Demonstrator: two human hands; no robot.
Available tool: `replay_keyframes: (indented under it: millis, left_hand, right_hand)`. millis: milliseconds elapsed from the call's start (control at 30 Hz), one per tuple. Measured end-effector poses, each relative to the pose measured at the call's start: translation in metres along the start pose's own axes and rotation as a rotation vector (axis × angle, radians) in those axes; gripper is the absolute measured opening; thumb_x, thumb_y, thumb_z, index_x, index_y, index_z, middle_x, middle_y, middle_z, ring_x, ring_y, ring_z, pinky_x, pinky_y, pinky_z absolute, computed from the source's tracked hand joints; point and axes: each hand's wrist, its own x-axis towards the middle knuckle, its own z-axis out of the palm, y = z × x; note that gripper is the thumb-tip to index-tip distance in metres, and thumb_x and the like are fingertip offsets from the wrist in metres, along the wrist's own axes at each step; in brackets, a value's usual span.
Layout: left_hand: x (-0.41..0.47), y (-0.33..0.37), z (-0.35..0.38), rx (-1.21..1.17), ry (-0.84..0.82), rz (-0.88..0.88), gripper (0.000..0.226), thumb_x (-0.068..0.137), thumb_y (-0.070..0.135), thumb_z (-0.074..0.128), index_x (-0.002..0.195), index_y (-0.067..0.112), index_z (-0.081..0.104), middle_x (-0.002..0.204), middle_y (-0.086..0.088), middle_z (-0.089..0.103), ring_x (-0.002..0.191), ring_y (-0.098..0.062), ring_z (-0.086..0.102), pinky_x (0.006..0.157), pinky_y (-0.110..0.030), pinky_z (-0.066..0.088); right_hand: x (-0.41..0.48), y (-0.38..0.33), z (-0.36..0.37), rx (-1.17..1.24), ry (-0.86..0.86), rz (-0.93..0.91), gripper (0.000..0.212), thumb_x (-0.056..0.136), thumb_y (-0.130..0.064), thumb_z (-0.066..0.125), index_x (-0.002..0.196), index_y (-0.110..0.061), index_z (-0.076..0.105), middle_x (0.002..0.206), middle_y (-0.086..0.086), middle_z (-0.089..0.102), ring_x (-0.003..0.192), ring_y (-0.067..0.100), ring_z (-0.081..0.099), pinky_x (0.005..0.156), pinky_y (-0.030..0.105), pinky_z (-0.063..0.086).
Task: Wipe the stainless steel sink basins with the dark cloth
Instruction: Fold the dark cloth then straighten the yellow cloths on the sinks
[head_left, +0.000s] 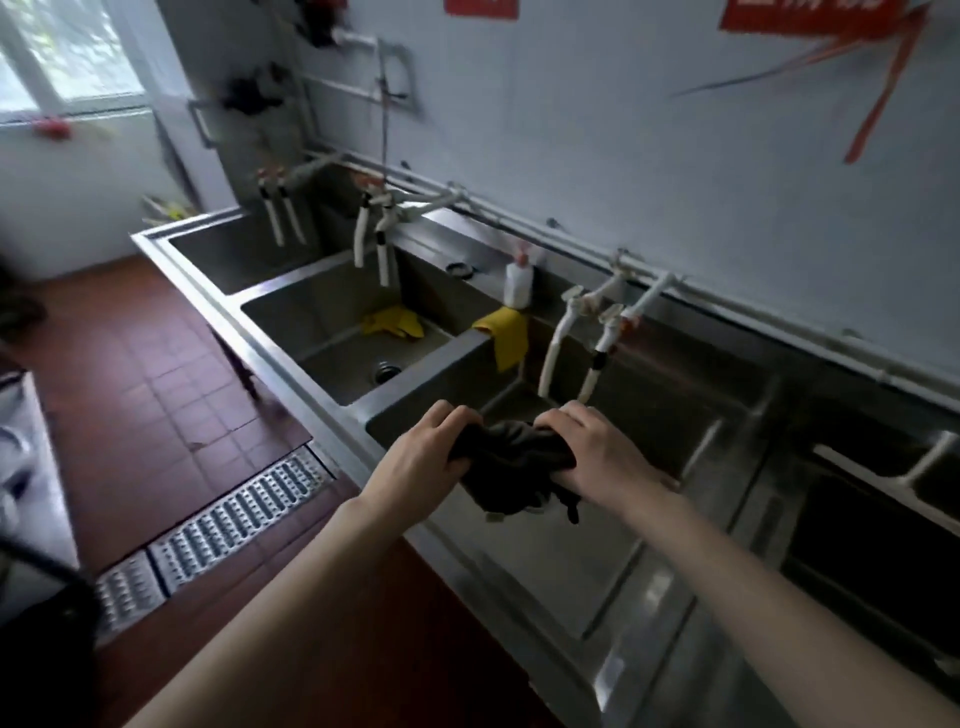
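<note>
Long stainless steel sink unit (291, 364) ran from 10 o'clock to 4 o'clock along a pale blue wall (649, 130); three basins in view.

Far basin (244, 260), 10 o'clock: nothing seen inside.

Middle basin (332, 332), 11 o'clock: crumpled yellow rubber glove (393, 322) lay on the floor toward the back; round metal drain (387, 371) sat nearer the front.

Near basin (675, 415), centre: both hands were over it. Contents not visible; interior dark and partly hidden.

Yellow cloth (506, 335) hung draped over the divider between middle and near basins, folded limp. White plastic squeeze bottle with reddish cap (519, 280) stood upright on the back ledge just behind it.

White plastic taps (576, 338) hung down from wall pipes over each basin, some with black tape bands.

Dark cloth (511, 467), soft and bunched into folds, was held above the near basin's front rim. Left hand (421, 457) closed its grip around the cloth's left end; right hand (597, 457) closed its grip around the right end, fingers curled tight. Loose cloth dangled below.

Floor: red-brown square tiles (156, 374), studded metal drain grate (234, 525) at 8 o'clock.
</note>
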Motion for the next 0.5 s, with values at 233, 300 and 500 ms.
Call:
replay_keyframes:
  millis: [233,300,500]
  left_hand:
    - [0.028,-0.107,-0.069,0.054,0.115,-0.169,0.038,0.081,0.012,0.065,0.115,0.022,0.053,0.111,0.000,0.052,0.093,-0.021,0.057,0.078,-0.036,0.051]
    - [0.041,-0.138,-0.085,0.089,0.143,-0.197,0.037,0.082,0.012,0.066,0.115,0.022,0.052,0.110,-0.001,0.055,0.092,-0.022,0.059,0.077,-0.036,0.052]
    - [0.076,-0.231,-0.134,0.115,0.198,-0.279,0.034,0.086,0.014,0.065,0.116,0.021,0.050,0.111,-0.001,0.057,0.091,-0.018,0.059,0.074,-0.027,0.053]
  right_hand:
    - [0.154,-0.050,0.033,0.039,-0.031,-0.199,0.044,0.076,-0.020,0.070,0.117,-0.022,0.054,0.110,0.002,0.052,0.107,0.021,0.050,0.082,0.038,0.050]
    - [0.199,-0.061,0.043,0.038,-0.042,-0.246,0.046,0.075,-0.018,0.071,0.118,-0.021,0.054,0.111,0.003,0.053,0.106,0.023,0.051,0.083,0.039,0.050]
    - [0.326,-0.101,0.063,-0.010,-0.105,-0.353,0.049,0.078,-0.020,0.071,0.123,-0.023,0.052,0.117,0.002,0.052,0.111,0.020,0.048,0.092,0.039,0.049]
